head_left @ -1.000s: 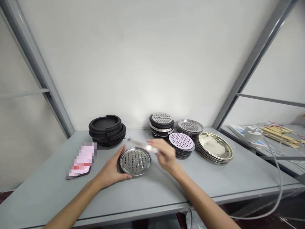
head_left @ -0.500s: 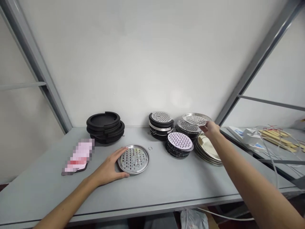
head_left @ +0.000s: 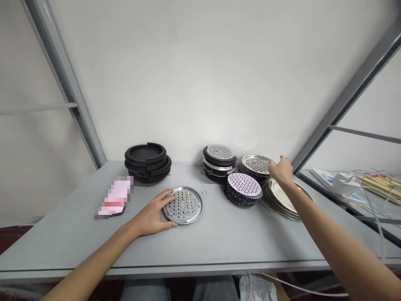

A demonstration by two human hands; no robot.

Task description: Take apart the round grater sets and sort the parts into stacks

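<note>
A round silver grater plate (head_left: 184, 205) with a raised rim lies flat on the grey table. My left hand (head_left: 152, 215) curves about its left edge, fingers spread, fingertips touching the rim. Farther right, another rimmed grater plate (head_left: 255, 164) tops a stack at the back. Beside that plate's right edge is my right hand (head_left: 282, 171), its fingers apart; whether a fingertip still touches the rim is hard to see. Just below this hand stands a stack of shiny shallow metal plates (head_left: 286, 194). In front sits a stack of flat perforated discs (head_left: 244, 185) with a pinkish sheen.
Black ring-shaped trays (head_left: 145, 153) are stacked at the back left. A stack of black holders and discs (head_left: 220, 161) stands near the wall. A small metal ring (head_left: 204, 192) and a blurred pink phone-like object (head_left: 115, 196) lie on the table (head_left: 200, 246). Cables run at right.
My right hand has set its grater plate down on the back stack and loosened its fingers, moving off the rim. My left hand stays at its plate; the view has shifted slightly.
</note>
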